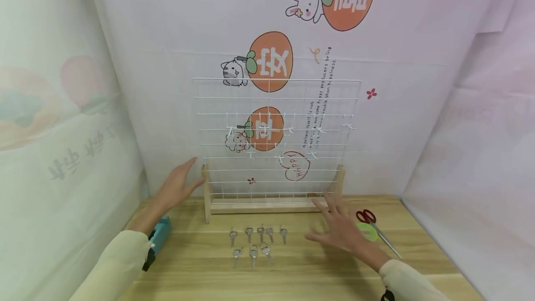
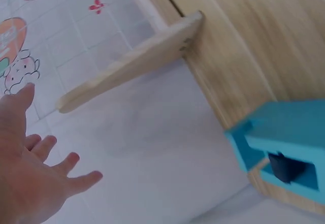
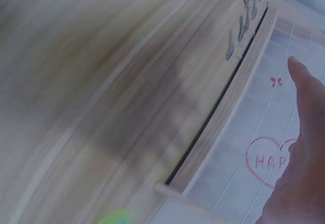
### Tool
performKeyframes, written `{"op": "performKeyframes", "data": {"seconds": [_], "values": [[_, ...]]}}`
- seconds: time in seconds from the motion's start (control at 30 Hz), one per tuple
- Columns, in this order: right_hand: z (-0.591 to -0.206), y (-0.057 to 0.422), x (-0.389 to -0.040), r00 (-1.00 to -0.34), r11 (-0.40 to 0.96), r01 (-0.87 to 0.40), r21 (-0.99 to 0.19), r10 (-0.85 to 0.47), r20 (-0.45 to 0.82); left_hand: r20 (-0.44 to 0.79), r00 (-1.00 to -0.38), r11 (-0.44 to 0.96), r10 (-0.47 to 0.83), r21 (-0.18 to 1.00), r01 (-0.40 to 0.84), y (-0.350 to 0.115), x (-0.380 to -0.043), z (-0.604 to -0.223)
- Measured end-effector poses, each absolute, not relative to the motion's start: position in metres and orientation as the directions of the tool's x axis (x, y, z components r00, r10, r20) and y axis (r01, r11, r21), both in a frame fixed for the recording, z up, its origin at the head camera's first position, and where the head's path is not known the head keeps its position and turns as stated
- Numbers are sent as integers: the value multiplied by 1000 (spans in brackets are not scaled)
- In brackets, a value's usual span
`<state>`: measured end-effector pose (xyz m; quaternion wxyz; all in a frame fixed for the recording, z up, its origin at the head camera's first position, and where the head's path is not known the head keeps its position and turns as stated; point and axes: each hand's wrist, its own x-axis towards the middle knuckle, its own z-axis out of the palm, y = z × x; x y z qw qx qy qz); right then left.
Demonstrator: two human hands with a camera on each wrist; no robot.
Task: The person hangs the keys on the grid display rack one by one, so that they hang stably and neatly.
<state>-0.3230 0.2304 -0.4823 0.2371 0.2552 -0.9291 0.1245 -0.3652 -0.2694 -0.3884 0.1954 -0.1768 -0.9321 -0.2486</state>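
Note:
My left hand (image 1: pixel 175 186) is held up with its fingers spread, beside the left wooden post (image 1: pixel 206 194) of a wire grid rack. In the left wrist view this hand (image 2: pixel 30 168) holds nothing and appears apart from the post (image 2: pixel 132 61). My right hand (image 1: pixel 340 226) hovers over the table near the rack's right foot, fingers extended. The right wrist view shows that hand (image 3: pixel 304 153) empty, in front of the white grid. Several small white hooks (image 1: pixel 288 130) hang on the grid. In front of the wooden base (image 1: pixel 267 207), several silver keys (image 1: pixel 253 255) lie in two rows.
A teal box-like object (image 1: pixel 163 231) with a black part stands at the left, partly behind the left forearm. Red-handled scissors (image 1: pixel 378 231) and a green ring-shaped thing (image 1: pixel 368 231) lie at the right. White printed sheets (image 1: pixel 167 82) enclose the table's back and sides.

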Motion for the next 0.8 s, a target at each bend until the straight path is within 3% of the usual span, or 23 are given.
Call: {"op": "performKeyframes", "data": {"seconds": [0.43, 0.8], "values": [[-467, 180, -319, -796, 822, -541, -177, -433, 424, 406, -905, 592, 128, 701, 398, -264, -391, -373], [-469, 140, -327, -798, 783, -573, -242, -466, 381, 284, -956, 420, 71, 861, 287, -256, -405, -370]]}}
